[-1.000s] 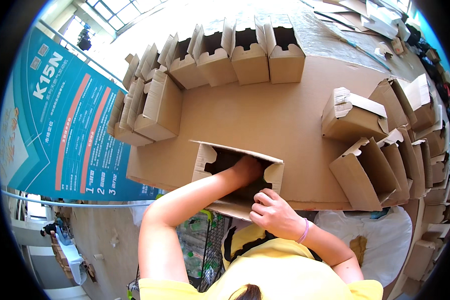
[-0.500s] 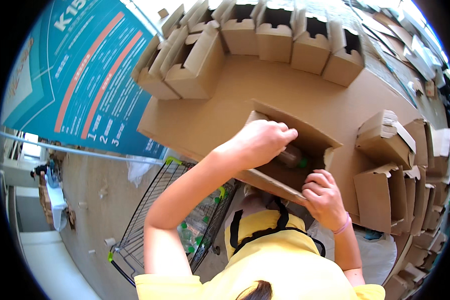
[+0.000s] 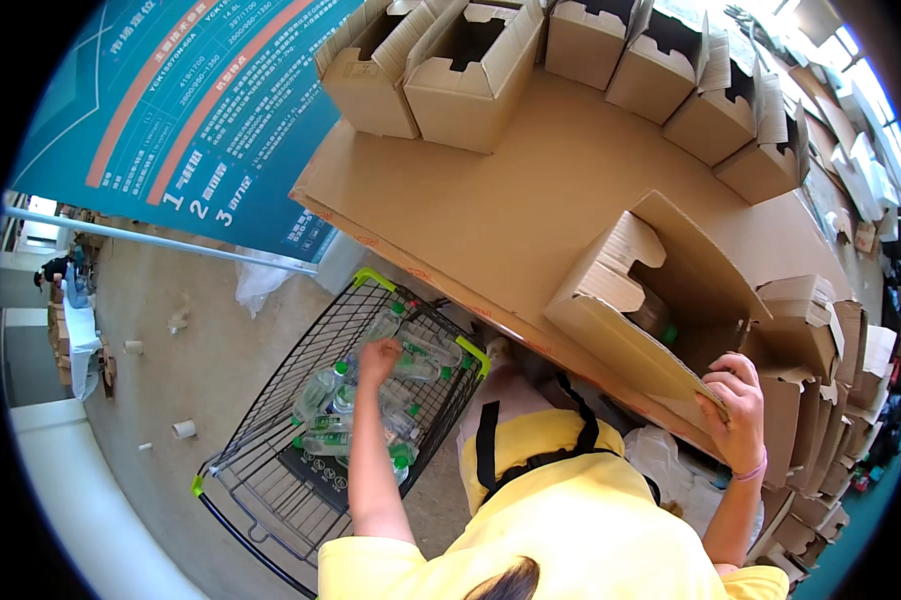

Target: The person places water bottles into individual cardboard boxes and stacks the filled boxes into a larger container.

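My right hand (image 3: 735, 405) grips the near right edge of an open cardboard box (image 3: 620, 335), which stands tilted to view on a large cardboard-covered surface. Inside this box lies a bottle with a green cap (image 3: 660, 322), partly hidden by the walls. Down in the wire shopping cart (image 3: 270, 440), my left hand (image 3: 378, 360) is closed among several clear plastic bottles with green caps (image 3: 320, 390). Its fingers face away, so whatever they may hold is hidden.
Several open cardboard boxes (image 3: 470, 75) line the far side of the cardboard-covered surface (image 3: 470, 220). More boxes (image 3: 800, 330) crowd the right. A blue printed banner (image 3: 170, 120) hangs at the left above a metal rail. White plastic bags (image 3: 660, 470) lie below the right side.
My left hand has left the box and reached down left into the cart. My right hand stays on the box edge. The view has shifted, bringing more of the cart into sight.
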Motion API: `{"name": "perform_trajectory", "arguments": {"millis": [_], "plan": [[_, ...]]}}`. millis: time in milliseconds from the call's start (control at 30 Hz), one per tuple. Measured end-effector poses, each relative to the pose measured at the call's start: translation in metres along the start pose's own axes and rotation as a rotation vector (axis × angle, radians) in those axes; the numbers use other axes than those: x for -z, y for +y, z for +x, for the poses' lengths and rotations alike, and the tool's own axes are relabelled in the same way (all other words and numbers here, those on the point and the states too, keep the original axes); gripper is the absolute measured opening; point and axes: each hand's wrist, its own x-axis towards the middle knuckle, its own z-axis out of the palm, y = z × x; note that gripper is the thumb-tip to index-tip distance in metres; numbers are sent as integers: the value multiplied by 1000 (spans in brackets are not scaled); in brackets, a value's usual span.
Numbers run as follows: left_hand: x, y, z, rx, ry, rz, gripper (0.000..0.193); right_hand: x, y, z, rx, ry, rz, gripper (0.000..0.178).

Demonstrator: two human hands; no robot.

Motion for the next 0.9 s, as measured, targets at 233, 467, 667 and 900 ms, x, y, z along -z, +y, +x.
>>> {"name": "perform_trajectory", "arguments": {"millis": [233, 467, 667, 900], "plan": [[-117, -178, 74, 505, -84, -630, 12, 1, -19, 3, -153, -43, -91, 12], [-178, -150, 105, 919, 186, -1117, 31, -2, -37, 3, -243, -122, -237, 16], [-200, -175, 132, 962, 116, -1088, 49, -5, -48, -1, -314, -106, -299, 24], [-197, -138, 130, 883, 176, -1009, 57, -4, -50, -4, -296, -89, -301, 24]]}}
